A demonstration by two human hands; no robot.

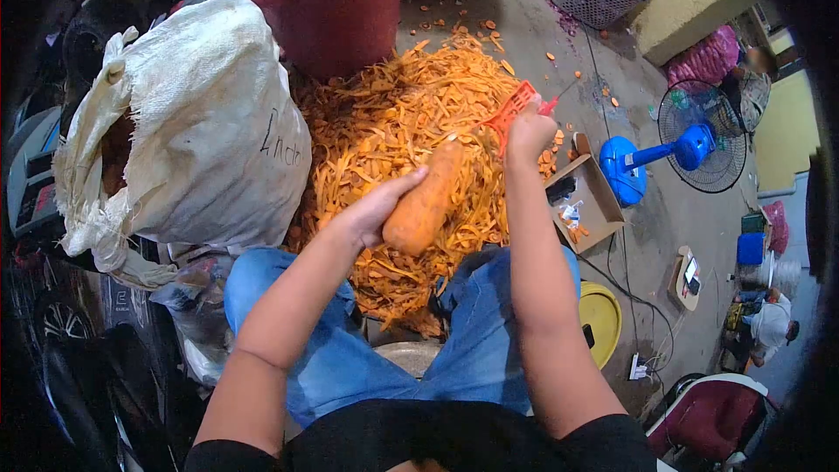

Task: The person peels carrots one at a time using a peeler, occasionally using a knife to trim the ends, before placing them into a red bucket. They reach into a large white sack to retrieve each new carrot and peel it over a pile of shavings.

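Observation:
A large carrot point(423, 206) lies in my left hand point(383, 207), its thick end toward me and its narrower end pointing away. Fingers and thumb close round its side. My right hand point(530, 133) grips a red peeler point(509, 114) by the handle, a little beyond and to the right of the carrot; a gap separates the two. Beneath both hands spreads a big heap of orange carrot peelings point(398, 114), which reaches back between my knees. Part of the carrot's underside is hidden by my left hand.
A white woven sack point(201, 122) stands at left, and a large red tub point(323, 13) behind the heap. On the right are a cardboard box point(594, 205), a blue fan point(625, 170), a yellow lid point(601, 323) and cables. Two other people sit farther off at right.

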